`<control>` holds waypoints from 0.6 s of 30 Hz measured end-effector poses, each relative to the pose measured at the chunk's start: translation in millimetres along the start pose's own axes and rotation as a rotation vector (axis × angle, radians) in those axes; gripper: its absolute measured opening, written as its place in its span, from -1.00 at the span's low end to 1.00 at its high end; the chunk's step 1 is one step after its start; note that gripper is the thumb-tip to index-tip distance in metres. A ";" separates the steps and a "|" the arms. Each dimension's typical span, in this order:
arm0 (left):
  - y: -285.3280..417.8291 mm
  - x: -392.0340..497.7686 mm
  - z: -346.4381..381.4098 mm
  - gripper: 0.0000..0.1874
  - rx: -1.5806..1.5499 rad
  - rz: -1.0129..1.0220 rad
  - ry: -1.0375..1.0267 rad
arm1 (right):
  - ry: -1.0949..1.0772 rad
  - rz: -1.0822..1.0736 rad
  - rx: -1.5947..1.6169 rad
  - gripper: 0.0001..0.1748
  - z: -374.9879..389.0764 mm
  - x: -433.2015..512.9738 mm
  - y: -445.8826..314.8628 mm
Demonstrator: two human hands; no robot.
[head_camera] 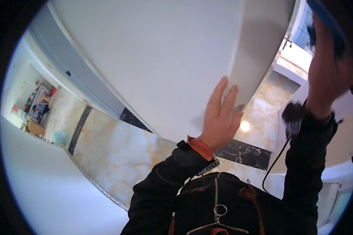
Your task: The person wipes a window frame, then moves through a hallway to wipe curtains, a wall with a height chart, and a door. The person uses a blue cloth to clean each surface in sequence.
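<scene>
My left hand (222, 117) rests against the white wall (164, 58) at its corner, fingers spread and holding nothing. The fingertips lie near the vertical edge where the wall turns into the doorway's side face (253, 44). Raised at the far right, my right hand (329, 67) is dim and slightly blurred. It grips a dark blue cloth-like item (338, 38), partly cut off by the picture's rim. Whether that item touches any surface cannot be told. Each black sleeve has a small device strapped at the wrist, with a cable hanging from the right one.
Marble-patterned floor tiles (114, 141) run below, crossed by a dark threshold strip (244, 154). A grey door (79, 64) stands at left, with a room of piled belongings (39, 105) beyond. Through the right doorway show a white ledge (294, 73) and a metal handle (287, 40).
</scene>
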State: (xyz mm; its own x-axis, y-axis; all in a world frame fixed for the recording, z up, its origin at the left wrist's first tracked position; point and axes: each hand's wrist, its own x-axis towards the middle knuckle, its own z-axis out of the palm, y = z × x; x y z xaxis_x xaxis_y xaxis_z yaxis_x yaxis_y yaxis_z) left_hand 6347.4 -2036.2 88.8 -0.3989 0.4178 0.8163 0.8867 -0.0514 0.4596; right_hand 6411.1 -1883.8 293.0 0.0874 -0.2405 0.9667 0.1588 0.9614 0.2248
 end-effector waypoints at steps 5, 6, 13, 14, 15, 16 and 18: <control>-16.2 -45.4 -13.5 -0.41 -0.056 -0.138 -0.030 | -0.313 -0.480 0.019 -0.59 38.8 -48.9 -21.0; -21.2 -53.7 -16.2 -0.41 -0.055 -0.149 -0.023 | -0.419 -0.454 -0.008 -0.56 31.2 -81.6 -32.8; -54.3 -102.7 -31.6 -0.44 -0.029 -0.351 0.019 | -1.248 -0.384 0.626 -0.67 -30.8 -256.9 -103.7; -53.1 -104.6 -34.4 -0.44 -0.032 -0.368 0.018 | -1.217 -0.251 0.659 -0.64 -32.5 -258.2 -108.6; -50.9 -102.5 -37.9 -0.44 -0.039 -0.399 0.008 | -1.219 -0.153 0.686 -0.62 -33.5 -253.2 -112.3; -46.2 -97.5 -41.0 -0.39 -0.064 -0.440 0.003 | -1.223 -0.046 0.718 -0.59 -33.9 -243.0 -115.2; -29.3 -80.5 -46.1 -0.37 -0.668 -0.672 0.026 | -1.011 0.201 0.734 -0.48 -34.2 -211.5 -120.3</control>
State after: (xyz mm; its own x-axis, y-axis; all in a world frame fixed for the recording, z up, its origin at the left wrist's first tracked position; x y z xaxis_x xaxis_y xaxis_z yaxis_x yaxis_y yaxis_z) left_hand 6342.7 -2110.2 25.7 -0.7891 0.5290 0.3121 0.1554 -0.3196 0.9347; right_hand 6407.2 -1953.1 57.3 -0.7931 -0.1842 0.5805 -0.3799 0.8947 -0.2351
